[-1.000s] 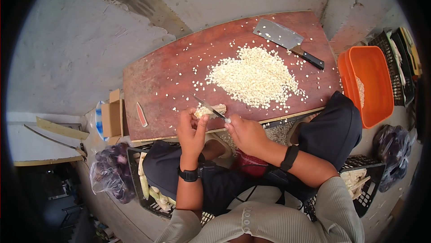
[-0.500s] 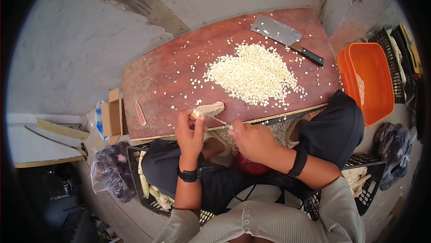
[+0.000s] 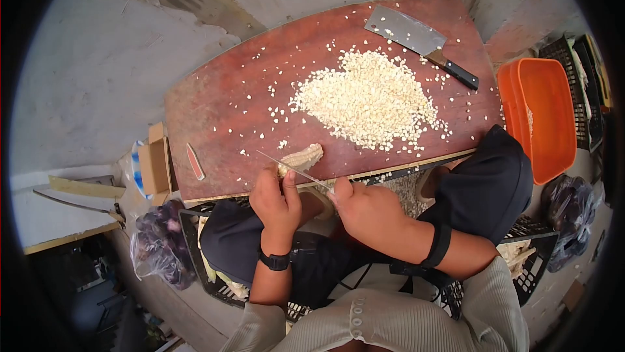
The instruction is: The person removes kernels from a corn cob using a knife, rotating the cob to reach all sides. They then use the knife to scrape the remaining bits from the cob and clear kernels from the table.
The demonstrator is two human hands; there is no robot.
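My left hand [image 3: 276, 202] is closed around the lower end of a pale corn cob [image 3: 302, 159], whose upper end points to the upper right over the front edge of the reddish table [image 3: 234, 105]. In my right hand [image 3: 364, 209] is a thin-bladed knife [image 3: 301, 173], its handle mostly hidden in my fist. The blade slants up to the left across the cob beside my left thumb. Beyond my hands a wide heap of cut corn kernels [image 3: 368, 101] lies on the table, with loose kernels scattered around it.
A cleaver [image 3: 410, 32] lies at the table's far right, and a small red-and-white object [image 3: 194, 161] at its left. An orange bin [image 3: 543, 118] stands to the right. Black crates [image 3: 534, 267] flank my legs. A cardboard box [image 3: 155, 166] and bagged purple produce [image 3: 163, 241] are at left.
The knife and both hands have shifted slightly, and the blade now lies higher across the cob. My view has moved a little, so the table appears higher and more to the left.
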